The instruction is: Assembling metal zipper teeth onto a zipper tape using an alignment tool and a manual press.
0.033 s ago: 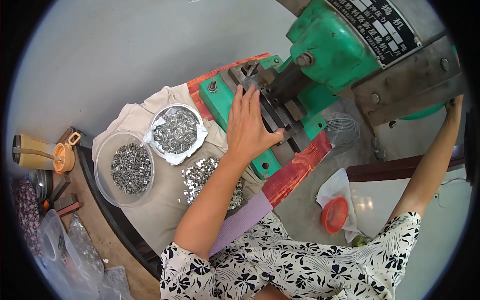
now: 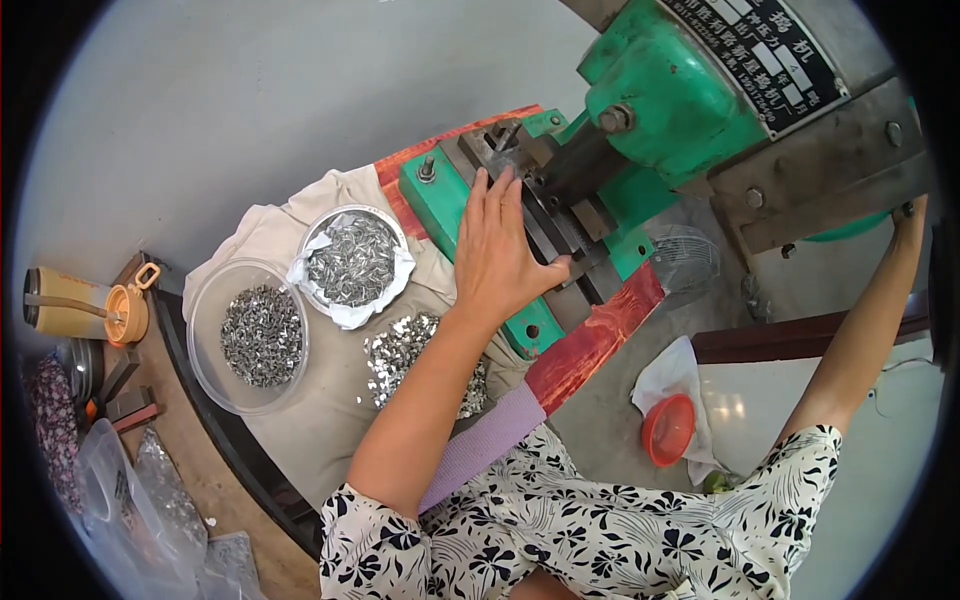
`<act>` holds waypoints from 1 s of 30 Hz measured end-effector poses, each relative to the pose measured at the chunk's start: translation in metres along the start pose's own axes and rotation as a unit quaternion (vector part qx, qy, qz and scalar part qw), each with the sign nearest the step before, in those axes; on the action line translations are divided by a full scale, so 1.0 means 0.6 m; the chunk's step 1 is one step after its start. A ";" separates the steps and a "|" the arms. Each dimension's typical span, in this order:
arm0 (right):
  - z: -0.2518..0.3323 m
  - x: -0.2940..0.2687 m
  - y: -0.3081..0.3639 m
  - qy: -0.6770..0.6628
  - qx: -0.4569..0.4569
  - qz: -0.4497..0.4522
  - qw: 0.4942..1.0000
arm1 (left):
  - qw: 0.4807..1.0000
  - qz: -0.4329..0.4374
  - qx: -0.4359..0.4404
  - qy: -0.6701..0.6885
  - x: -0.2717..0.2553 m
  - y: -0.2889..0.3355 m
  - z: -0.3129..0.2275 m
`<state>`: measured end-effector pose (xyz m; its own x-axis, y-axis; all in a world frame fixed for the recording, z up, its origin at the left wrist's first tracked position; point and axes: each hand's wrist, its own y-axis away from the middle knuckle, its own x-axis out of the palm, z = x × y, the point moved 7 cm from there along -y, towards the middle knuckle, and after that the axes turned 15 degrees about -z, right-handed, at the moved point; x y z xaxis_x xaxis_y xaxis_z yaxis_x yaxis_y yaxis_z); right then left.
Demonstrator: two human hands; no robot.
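Under a green bench press (image 2: 665, 95), my left hand (image 2: 497, 235) lies against the dark steel die block (image 2: 545, 220). Its fingers stretch toward the far end of the block and the thumb is spread to the right; I see nothing held in it. My right arm reaches far out to the right, where my right hand (image 2: 909, 212) is at the press's metal arm (image 2: 820, 160), near the picture's rim. Its fingers are mostly hidden. The press's green base (image 2: 430, 205) sits on a reddish board, with the dark ram (image 2: 575, 165) above the die.
To the left, on beige cloth (image 2: 330, 430), stand a clear tub (image 2: 200, 350) of small metal pieces and a paper-lined bowl (image 2: 397, 285) of thin metal parts. A pile of shiny pieces (image 2: 400, 345) lies nearby. An orange-lidded bottle (image 2: 70, 300) and a red basin (image 2: 668, 430) flank the workspace.
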<state>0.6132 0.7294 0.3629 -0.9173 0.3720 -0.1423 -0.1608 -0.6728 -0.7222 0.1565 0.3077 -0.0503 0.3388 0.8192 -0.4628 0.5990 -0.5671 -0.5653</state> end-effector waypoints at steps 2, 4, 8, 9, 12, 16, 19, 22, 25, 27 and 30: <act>-0.008 -0.180 -0.211 0.039 -0.038 -0.016 0.998 | 0.998 -0.008 -0.001 0.058 0.023 0.005 -0.008; -0.073 -0.152 -0.256 0.022 -0.030 -0.004 0.999 | 0.999 -0.024 -0.011 0.039 0.007 0.005 0.002; -0.093 -0.176 -0.312 0.018 -0.037 -0.003 0.999 | 0.999 -0.033 -0.024 0.023 -0.003 0.018 0.016; -0.218 -0.130 -0.217 -0.008 0.011 -0.003 1.000 | 0.999 -0.013 -0.008 -0.033 0.019 -0.005 -0.011; -0.100 -0.188 -0.292 0.003 -0.035 -0.006 0.999 | 0.998 -0.056 -0.002 0.021 0.001 0.016 0.010; -0.033 -0.170 -0.279 -0.009 -0.063 0.012 0.998 | 0.996 -0.079 -0.006 0.043 -0.020 0.025 0.021; -0.066 -0.116 -0.191 -0.028 -0.047 0.038 0.998 | 0.998 -0.063 -0.010 0.028 -0.008 0.014 0.014; -0.033 -0.088 -0.080 -0.044 -0.046 0.054 0.997 | 0.997 -0.060 -0.012 0.045 0.000 0.012 0.011; 0.025 -0.044 0.054 -0.059 -0.050 0.056 0.995 | 0.997 -0.066 -0.011 0.050 -0.006 0.015 0.015; 0.060 0.004 0.155 -0.065 -0.045 0.054 0.995 | 0.996 -0.070 -0.010 0.046 -0.012 0.018 0.019; 0.094 0.007 0.207 -0.064 -0.065 0.035 0.995 | 0.996 -0.069 -0.019 0.055 -0.009 0.016 0.021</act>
<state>0.5689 0.6115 0.3107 -0.9649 0.2370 -0.1131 -0.0547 -0.6028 -0.7960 0.1515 0.2966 -0.0618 0.3277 0.8948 -0.3032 0.6718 -0.4463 -0.5911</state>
